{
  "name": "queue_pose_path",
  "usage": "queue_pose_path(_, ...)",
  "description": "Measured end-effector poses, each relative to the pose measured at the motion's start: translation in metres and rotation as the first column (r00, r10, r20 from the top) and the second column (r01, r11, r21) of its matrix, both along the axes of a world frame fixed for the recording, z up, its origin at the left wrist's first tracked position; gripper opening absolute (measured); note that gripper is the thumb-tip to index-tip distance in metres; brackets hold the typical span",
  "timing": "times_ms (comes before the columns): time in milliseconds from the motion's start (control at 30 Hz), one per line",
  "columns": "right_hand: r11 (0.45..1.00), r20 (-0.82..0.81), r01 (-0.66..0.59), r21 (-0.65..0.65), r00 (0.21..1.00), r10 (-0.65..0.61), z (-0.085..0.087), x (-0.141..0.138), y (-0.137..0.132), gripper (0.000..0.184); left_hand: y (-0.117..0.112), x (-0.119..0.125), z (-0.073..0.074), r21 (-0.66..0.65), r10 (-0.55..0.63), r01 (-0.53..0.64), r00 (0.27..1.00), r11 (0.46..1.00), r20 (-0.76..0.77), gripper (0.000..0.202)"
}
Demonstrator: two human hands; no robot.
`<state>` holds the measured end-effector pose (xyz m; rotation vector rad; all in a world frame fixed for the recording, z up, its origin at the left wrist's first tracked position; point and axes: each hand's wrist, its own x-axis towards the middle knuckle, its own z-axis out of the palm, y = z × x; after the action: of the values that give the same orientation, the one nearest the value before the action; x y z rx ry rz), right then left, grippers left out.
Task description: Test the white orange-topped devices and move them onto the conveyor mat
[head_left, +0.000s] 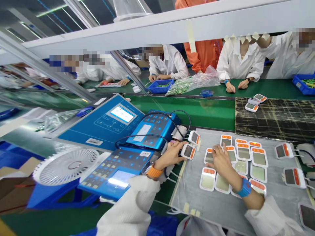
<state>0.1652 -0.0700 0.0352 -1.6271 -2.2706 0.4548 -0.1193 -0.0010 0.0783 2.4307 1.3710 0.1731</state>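
Observation:
My left hand (pixel 173 153) has its thumb and fingers closed around the edge of a white blood pressure monitor (pixel 189 151) with a dark screen and orange buttons, at the left side of the grey mat. Just above it lies a similar monitor (pixel 194 137). My right hand (pixel 222 160) is spread over a group of monitors, its fingers over a monitor (pixel 208 156) and beside another monitor (pixel 231 154). Several more, such as this pale-screened monitor (pixel 207 179), lie close together around it. My right wrist and forearm hide part of the group.
Blue testers (pixel 118 173) with cables stand left of the grey mat (pixel 189 196). A white fan (pixel 67 165) is farther left. Tubed monitors (pixel 294 177) line the mat's right side. Beyond the green belt (pixel 209 113), co-workers sit near blue bins (pixel 160 87). A rail (pixel 157 28) crosses above.

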Motion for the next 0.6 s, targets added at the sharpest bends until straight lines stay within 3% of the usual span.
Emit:
queue_pose_path(67,1.0,0.005,-0.03,-0.004,1.0,0.03,0.0,0.001,0.003,0.068,-0.01,-0.007,0.006,0.026,0.039,-0.04,0.999,0.999,0.008,0.071)
queue_pose_path(133,0.998,0.001,-0.067,-0.015,0.998,0.067,0.002,0.001,0.007,0.062,-0.025,-0.017,0.013,0.049,0.024,-0.024,1.0,0.998,0.015,0.048)
queue_pose_path(233,0.996,-0.03,-0.079,-0.046,0.997,0.078,0.009,-0.005,0.009,0.057,-0.048,-0.03,0.019,-0.023,-0.143,0.143,0.99,0.989,-0.003,0.012)
queue_pose_path(333,0.995,-0.287,0.005,-0.101,0.957,-0.034,0.017,-0.024,0.0,0.063,-0.063,-0.033,0.018,-0.092,-0.207,0.206,0.978,0.974,0.0,0.017)
queue_pose_path(400,0.963,-0.553,0.012,-0.271,0.816,-0.166,0.018,-0.043,-0.012,0.056,-0.067,-0.033,0.016,-0.105,-0.18,0.181,0.984,0.978,0.022,0.015)
queue_pose_path(467,0.847,-0.713,-0.093,-0.524,0.592,-0.376,0.016,-0.065,-0.026,0.048,-0.068,-0.033,0.014,-0.125,-0.164,0.168,0.986,0.978,0.042,0.013)
queue_pose_path(533,0.656,-0.682,-0.223,-0.721,0.399,-0.613,0.01,-0.085,-0.039,0.047,-0.069,-0.033,0.012,-0.144,-0.143,0.148,0.989,0.978,0.05,0.015)
queue_pose_path(600,0.506,-0.587,-0.311,-0.804,0.287,-0.757,0.003,-0.103,-0.048,0.046,-0.071,-0.033,0.01,-0.14,-0.085,0.093,0.995,0.986,0.059,0.017)
